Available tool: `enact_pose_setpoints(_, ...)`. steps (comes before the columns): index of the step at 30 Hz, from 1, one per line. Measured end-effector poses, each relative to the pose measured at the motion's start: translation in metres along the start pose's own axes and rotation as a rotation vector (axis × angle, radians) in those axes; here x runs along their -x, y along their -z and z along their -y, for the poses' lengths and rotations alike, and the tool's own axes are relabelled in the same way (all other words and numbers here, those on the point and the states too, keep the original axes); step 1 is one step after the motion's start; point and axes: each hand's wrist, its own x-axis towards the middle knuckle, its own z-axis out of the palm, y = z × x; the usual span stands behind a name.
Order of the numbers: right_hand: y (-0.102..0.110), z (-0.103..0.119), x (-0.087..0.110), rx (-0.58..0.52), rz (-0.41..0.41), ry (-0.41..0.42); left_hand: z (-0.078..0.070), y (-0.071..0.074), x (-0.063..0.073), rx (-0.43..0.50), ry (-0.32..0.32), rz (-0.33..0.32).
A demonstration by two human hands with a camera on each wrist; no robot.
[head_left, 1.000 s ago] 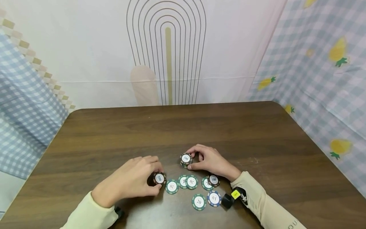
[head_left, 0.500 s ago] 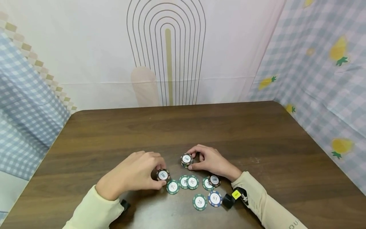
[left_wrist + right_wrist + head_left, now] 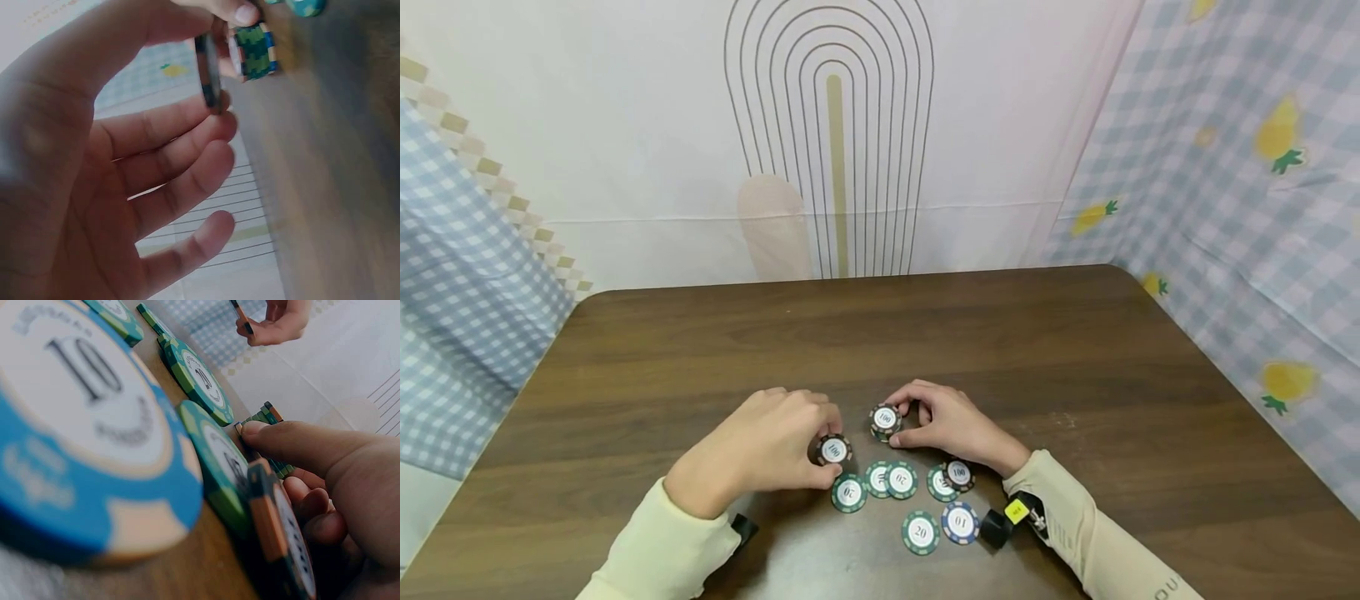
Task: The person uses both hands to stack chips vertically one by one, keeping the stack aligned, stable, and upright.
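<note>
My left hand (image 3: 760, 442) pinches a black 100 poker chip (image 3: 833, 451) between thumb and index finger. The left wrist view shows this chip (image 3: 209, 72) edge-on, off the table, with the other fingers spread loosely. Just to its right, my right hand (image 3: 951, 423) grips a stack of poker chips (image 3: 885, 419), topped by a black 100 chip. Green edges and a blue one show lower in that stack (image 3: 255, 53) in the left wrist view. Thumb and fingers lie on either side of the stack; the fingers partly hide it.
Nearer the body lie a green 20 chip (image 3: 848, 493), two overlapping green chips (image 3: 901, 481), and a black 100 chip (image 3: 958, 475) overlapping a green chip (image 3: 938, 483). Closer still are another green 20 chip (image 3: 921, 532) and a blue 10 chip (image 3: 960, 522). The wooden table (image 3: 850, 350) meets a hanging cloth behind.
My left hand has carried the black chip to the right and slightly away from the body, closer to the stack. The right hand keeps its grip on the stack in the same place.
</note>
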Motion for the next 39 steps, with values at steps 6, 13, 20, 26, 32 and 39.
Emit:
enact_pose_setpoints(6,0.000,0.000,0.000,0.004,-0.006,0.007,-0.001,-0.007,-0.003,-0.008,-0.002,-0.020)
enact_pose_setpoints(13,0.001,0.001,-0.001,0.009,0.000,0.017,-0.001,-0.018,-0.006,0.017,-0.005,-0.065)
enact_pose_setpoints(20,0.002,0.002,-0.001,0.015,-0.010,0.014,-0.001,-0.025,-0.011,0.006,0.000,-0.092)
enact_pose_setpoints(26,0.001,0.002,0.000,0.018,-0.008,0.017,-0.004,-0.027,-0.011,-0.006,0.005,-0.117)
enact_pose_setpoints(32,0.001,0.001,0.001,0.020,-0.008,0.013,-0.008,-0.031,-0.014,-0.017,-0.004,-0.166)
enact_pose_setpoints(39,0.000,0.002,0.000,0.016,-0.005,0.004,-0.008,-0.035,-0.014,-0.019,0.015,-0.211)
